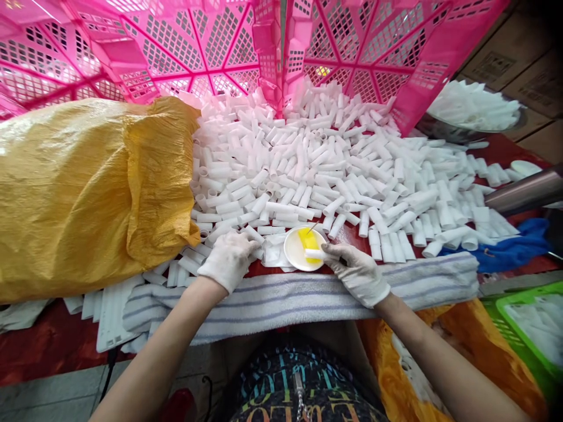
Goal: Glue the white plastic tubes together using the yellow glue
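My right hand (357, 272), in a white glove, pinches a short white plastic tube (314, 254). The tube's free end is over a small white dish (291, 251) with a yellow sponge-like piece (308, 239) in it. A thin pointed stick rises from the yellow piece. My left hand (229, 258), gloved too, is closed with curled fingers at the near edge of the pile of white tubes (281, 152). What its fingertips hold, if anything, is hidden. Just right of those fingertips lies a clear plastic packet (274, 251).
Pink crates (197, 53) stand behind the pile. A yellow woven sack (83, 193) fills the left side. A striped towel (281, 299) lines the table's front edge. On the right are a heaped metal bowl (466, 130), a blue cloth (523, 243) and a green basket (505, 319).
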`<act>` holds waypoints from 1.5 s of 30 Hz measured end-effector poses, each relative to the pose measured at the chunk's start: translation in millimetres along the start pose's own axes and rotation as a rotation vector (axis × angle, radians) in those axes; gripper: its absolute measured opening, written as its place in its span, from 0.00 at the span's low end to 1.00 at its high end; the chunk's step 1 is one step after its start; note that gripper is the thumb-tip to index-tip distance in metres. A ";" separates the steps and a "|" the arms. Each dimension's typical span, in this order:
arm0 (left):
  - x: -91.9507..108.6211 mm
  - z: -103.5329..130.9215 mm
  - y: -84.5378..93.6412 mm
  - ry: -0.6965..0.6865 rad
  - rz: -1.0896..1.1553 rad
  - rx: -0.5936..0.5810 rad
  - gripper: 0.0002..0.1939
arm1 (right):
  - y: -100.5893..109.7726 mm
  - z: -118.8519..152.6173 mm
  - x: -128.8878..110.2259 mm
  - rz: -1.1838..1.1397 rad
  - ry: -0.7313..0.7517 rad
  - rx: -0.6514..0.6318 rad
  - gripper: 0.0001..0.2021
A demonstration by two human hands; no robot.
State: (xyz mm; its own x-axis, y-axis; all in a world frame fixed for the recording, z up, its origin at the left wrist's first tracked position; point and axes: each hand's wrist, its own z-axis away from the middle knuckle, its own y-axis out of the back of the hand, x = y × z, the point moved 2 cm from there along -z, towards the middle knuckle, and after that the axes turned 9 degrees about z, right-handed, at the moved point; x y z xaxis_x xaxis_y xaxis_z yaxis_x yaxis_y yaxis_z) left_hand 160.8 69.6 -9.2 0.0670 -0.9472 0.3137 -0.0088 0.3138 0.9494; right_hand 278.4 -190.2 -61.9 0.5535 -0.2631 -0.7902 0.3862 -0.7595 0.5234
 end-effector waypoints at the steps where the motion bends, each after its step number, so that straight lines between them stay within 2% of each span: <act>1: -0.6 -0.4 -1.4 0.003 -0.020 -0.013 0.12 | -0.1 0.5 -0.9 -0.002 0.045 0.024 0.07; 3: -0.7 1.2 -3.5 -0.003 -0.014 -0.009 0.12 | -0.2 0.2 -2.1 -0.004 0.090 0.039 0.07; 4: 0.0 3.0 -3.5 -0.006 0.040 0.033 0.12 | -0.3 -0.6 -2.8 -0.011 0.084 0.033 0.07; 6: 3.4 8.4 -1.9 0.025 0.209 0.167 0.11 | -0.7 -3.0 -5.3 -0.055 0.006 0.002 0.08; 9: 15.1 16.5 -2.2 0.198 0.581 0.321 0.14 | 0.1 -4.7 -14.0 -0.126 -0.145 -0.055 0.10; 11: 28.8 18.5 -7.9 0.286 0.857 0.306 0.16 | 3.6 -2.9 -22.1 -0.151 -0.199 -0.058 0.13; 13: 45.4 17.0 -15.4 0.257 1.046 0.259 0.15 | 9.5 0.7 -28.8 -0.190 -0.251 -0.022 0.12; 18: 74.7 8.9 -25.9 0.130 1.049 0.304 0.12 | 17.5 6.5 -30.7 -0.453 -0.535 0.017 0.18; 21: 81.0 4.9 -28.7 0.174 1.080 0.304 0.11 | 17.6 6.1 -28.7 -0.517 -0.619 0.022 0.20; 25: 83.1 2.5 -33.9 0.261 1.141 0.303 0.09 | 18.6 5.1 -34.1 -0.530 -0.630 0.056 0.21; 28: 87.0 2.7 -33.9 0.169 1.074 0.304 0.07 | 18.4 2.1 -47.1 -0.495 -0.592 0.029 0.20; 31: 91.4 5.4 -30.0 0.028 0.848 0.321 0.09 | 19.0 -2.3 -61.9 -0.400 -0.517 -0.014 0.20; 33: 92.9 8.6 -28.3 -0.036 0.666 0.296 0.08 | 21.6 -3.2 -68.0 -0.321 -0.460 -0.025 0.19; 35: 93.0 12.2 -28.0 -0.075 0.590 0.261 0.08 | 25.9 -1.0 -69.8 -0.240 -0.401 -0.036 0.16; 38: 92.5 16.6 -28.7 -0.066 0.714 0.140 0.14 | 33.9 6.7 -68.1 -0.143 -0.261 -0.044 0.11; 40: 92.4 17.9 -28.5 -0.002 0.815 0.014 0.18 | 39.3 11.9 -68.5 -0.083 -0.052 -0.021 0.08; 43: 93.2 17.9 -25.5 0.050 0.909 -0.111 0.19 | 44.1 17.8 -71.1 0.043 0.278 -0.001 0.17; 45: 93.8 16.6 -23.4 0.068 0.958 -0.121 0.21 | 43.9 19.9 -70.6 0.080 0.332 -0.031 0.19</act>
State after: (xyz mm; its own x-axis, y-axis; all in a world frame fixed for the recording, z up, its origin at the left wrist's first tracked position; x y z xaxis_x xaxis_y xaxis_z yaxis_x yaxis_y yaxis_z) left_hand 150.7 -27.7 -1.8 0.1429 -0.2809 0.9490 0.0128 0.9593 0.2820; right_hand 241.6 -216.9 10.5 0.7912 -0.1093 -0.6017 0.3509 -0.7246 0.5931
